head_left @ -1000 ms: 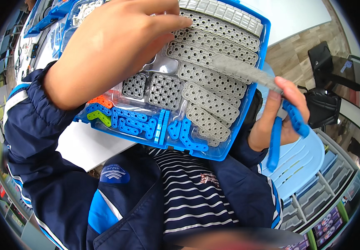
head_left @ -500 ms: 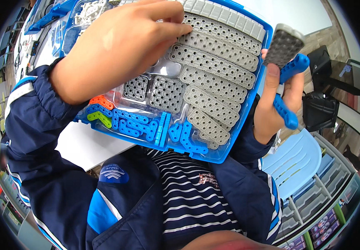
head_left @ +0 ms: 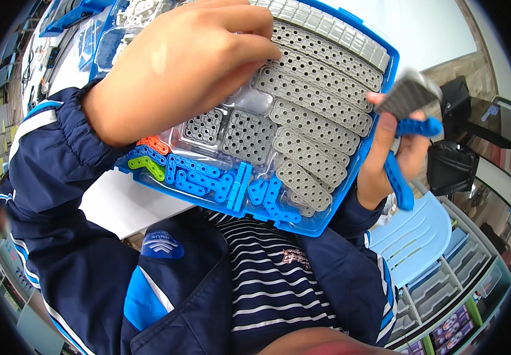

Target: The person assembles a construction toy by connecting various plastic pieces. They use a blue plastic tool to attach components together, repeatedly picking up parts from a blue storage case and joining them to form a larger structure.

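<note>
Blue plastic makes up the tray [head_left: 380, 94], a wide open case tilted across the lap, its edge over the striped shirt [head_left: 267, 284] and navy jacket [head_left: 72, 236]. Rows of grey perforated plates [head_left: 320, 124] fill its right half under clear film; blue strips [head_left: 208, 180] line the lower edge, with a green piece [head_left: 143, 164] and an orange piece [head_left: 155, 144] at the left end. The left hand [head_left: 178, 65] lies on the tray, fingers curled and pinching at the film above the grey plates. Beside the tray's right edge, the right hand [head_left: 386, 154] is clenched on a blue beam [head_left: 403, 160] and a grey plate [head_left: 406, 94] held at the fingertips. A pale blue chair [head_left: 415, 236] stands at lower right
</note>
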A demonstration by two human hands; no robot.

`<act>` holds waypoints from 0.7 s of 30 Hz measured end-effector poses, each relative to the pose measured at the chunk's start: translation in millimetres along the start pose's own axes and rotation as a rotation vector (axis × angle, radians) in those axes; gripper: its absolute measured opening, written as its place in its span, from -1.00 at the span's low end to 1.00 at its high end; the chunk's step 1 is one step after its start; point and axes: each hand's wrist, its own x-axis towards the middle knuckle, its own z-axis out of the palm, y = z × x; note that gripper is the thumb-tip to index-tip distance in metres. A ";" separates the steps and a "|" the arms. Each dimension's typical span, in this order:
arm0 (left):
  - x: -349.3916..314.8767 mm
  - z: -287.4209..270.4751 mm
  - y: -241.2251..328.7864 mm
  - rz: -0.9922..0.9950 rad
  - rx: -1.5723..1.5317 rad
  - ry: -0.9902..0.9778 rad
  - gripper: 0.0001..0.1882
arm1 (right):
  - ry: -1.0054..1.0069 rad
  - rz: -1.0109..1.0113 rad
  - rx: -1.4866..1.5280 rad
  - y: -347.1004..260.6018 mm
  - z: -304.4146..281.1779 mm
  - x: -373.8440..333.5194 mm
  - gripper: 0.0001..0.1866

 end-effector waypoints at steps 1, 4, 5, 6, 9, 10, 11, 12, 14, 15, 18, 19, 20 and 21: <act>-1.1 -0.2 0.3 0.006 0.013 -0.005 -0.65 | 0.009 -0.048 0.001 0.0 -0.6 1.0 -0.82; -2.6 -1.4 4.4 0.005 0.027 -0.020 -0.64 | 0.005 -0.091 -0.043 -3.3 -4.0 4.0 -0.81; -2.9 -2.5 5.1 -0.005 0.020 -0.020 -0.63 | -0.012 -0.159 -0.088 -4.7 -6.3 8.1 -0.82; -1.5 -1.7 8.2 -0.014 0.016 -0.018 -0.62 | -0.028 -0.229 -0.131 -5.6 -11.5 11.9 -0.82; -0.2 -5.4 10.9 -0.003 -0.031 -0.020 -0.59 | -0.084 -0.265 -0.168 -18.3 -19.5 13.3 -0.68; 0.8 -5.0 12.1 -0.014 -0.054 -0.019 -0.57 | -0.118 -0.286 -0.181 -22.5 -22.0 12.7 -0.63; 1.6 -3.2 13.3 -0.024 -0.076 -0.016 -0.55 | -0.193 -0.273 -0.131 -26.3 -23.9 12.4 -0.54; 2.2 -1.9 14.5 -0.034 -0.097 -0.014 -0.54 | -0.225 -0.298 -0.131 -29.9 -24.6 11.3 -0.53; 3.3 0.6 16.3 -0.037 -0.116 -0.036 -0.50 | -0.297 -0.311 -0.141 -34.1 -24.4 9.4 -0.50; 3.7 0.9 17.6 -0.038 -0.126 -0.048 -0.48 | -0.311 -0.304 -0.153 -35.8 -24.8 8.2 -0.50; 4.7 0.7 20.0 0.021 -0.020 -0.083 -0.43 | -0.341 -0.257 -0.161 -38.6 -27.1 5.4 -0.50; 5.5 1.9 20.5 0.031 -0.037 -0.065 -0.43 | -0.333 -0.246 -0.153 -38.3 -26.9 3.8 -0.51; 5.8 2.4 21.4 0.039 -0.054 -0.046 -0.42 | -0.325 -0.236 -0.145 -38.0 -27.2 2.2 -0.51; 6.1 3.3 21.6 0.047 -0.070 -0.028 -0.41 | -0.317 -0.226 -0.136 -37.3 -27.6 1.0 -0.51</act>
